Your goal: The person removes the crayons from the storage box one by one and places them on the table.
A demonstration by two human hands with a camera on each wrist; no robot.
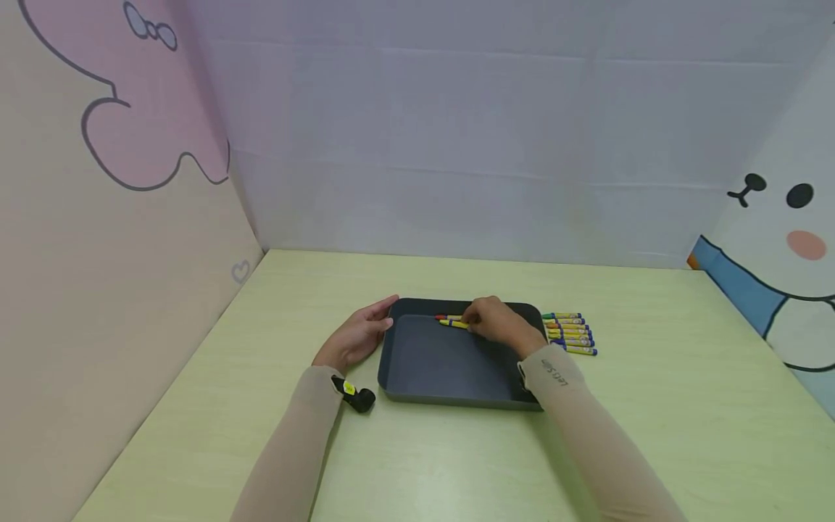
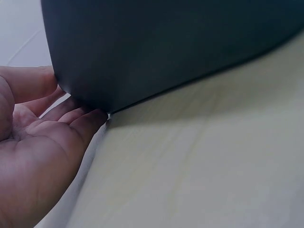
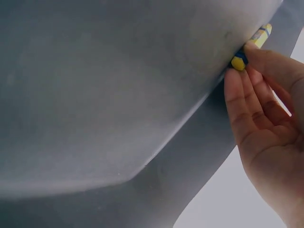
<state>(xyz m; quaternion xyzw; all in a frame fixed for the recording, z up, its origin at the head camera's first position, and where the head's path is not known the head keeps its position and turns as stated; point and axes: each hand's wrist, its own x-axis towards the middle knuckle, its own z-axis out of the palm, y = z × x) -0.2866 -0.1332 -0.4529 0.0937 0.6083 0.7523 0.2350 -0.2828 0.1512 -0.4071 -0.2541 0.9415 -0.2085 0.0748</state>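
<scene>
From the head view we see our right hand (image 1: pixel 499 325) inside the dark tray (image 1: pixel 450 377), pinching a yellow crayon (image 1: pixel 454 323) at the tray's far wall, beside a red crayon (image 1: pixel 443 317); more crayons (image 1: pixel 570 333) lie just right of the tray. In the left wrist view our left hand (image 2: pixel 35 142) lies open, straight fingers touching the tray's outer wall. In the right wrist view our fingertips (image 3: pixel 237 80) grip the crayon's end against the tray floor.

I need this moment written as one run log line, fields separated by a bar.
left hand: open, rests on tray outer wall | right hand: pinches crayon inside tray | more crayons: on table, right of tray
</scene>
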